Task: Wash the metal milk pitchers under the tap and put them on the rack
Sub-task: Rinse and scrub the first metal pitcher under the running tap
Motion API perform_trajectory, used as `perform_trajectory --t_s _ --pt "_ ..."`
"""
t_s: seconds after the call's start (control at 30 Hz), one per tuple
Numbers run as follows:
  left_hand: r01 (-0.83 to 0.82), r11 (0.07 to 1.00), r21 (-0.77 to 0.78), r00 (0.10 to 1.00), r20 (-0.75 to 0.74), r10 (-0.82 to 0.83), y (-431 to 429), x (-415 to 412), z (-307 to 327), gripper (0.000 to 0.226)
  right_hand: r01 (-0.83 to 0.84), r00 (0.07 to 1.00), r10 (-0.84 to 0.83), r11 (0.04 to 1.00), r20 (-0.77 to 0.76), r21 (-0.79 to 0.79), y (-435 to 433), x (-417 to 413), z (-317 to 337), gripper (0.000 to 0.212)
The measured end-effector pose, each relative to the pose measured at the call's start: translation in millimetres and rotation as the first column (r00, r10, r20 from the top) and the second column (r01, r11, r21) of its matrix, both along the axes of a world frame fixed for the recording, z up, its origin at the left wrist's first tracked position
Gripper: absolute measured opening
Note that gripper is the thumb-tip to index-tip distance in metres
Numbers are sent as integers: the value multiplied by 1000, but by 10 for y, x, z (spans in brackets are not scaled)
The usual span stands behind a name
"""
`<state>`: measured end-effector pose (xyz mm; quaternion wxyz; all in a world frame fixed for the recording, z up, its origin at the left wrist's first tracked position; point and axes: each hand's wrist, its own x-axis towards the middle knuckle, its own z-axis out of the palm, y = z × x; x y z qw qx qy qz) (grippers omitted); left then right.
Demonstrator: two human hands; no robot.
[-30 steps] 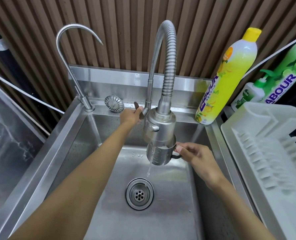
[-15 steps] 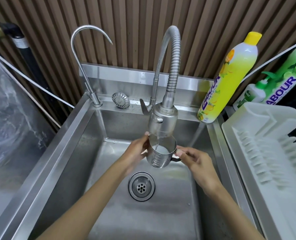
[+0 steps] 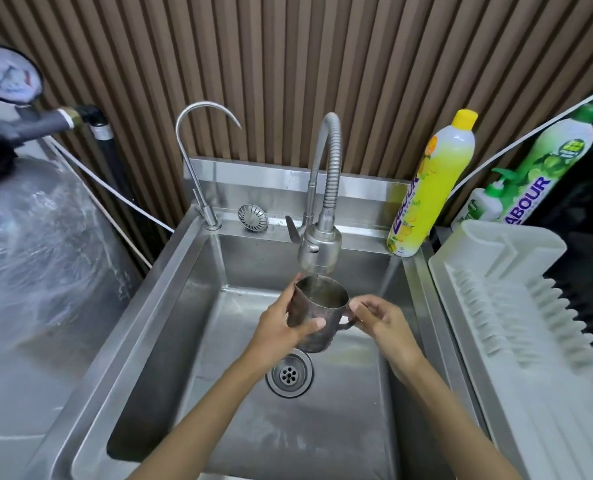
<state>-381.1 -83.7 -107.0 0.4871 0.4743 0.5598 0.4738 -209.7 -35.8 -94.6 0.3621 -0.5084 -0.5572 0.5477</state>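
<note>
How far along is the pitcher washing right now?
Done: nothing that shows; the visible part of the white rack holds no pitcher. In hand: one metal pitcher is under the tap head, left hand round its body, right hand at its handle. Left: finish rinsing and set it on the rack.

A left hand wraps the pitcher and a right hand grips its handle under the tap, over the sink; a rack lies at 3 o'clock.
</note>
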Motion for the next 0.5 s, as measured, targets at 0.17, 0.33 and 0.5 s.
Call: perform_trajectory --t_s 0.17,0.33,0.5 --pt "-72 993 -94 987 140 85 -49 126 87 41 -37 979 9 990 205 133 104 -1 323 14" --pt "-20 997 -81 977 210 37 42 130 101 43 -166 903 8 929 430 330 134 -9 538 13" --pt "-188 981 45 981 55 185 237 120 144 48 -42 975 -25 956 221 289 165 -14 488 18"
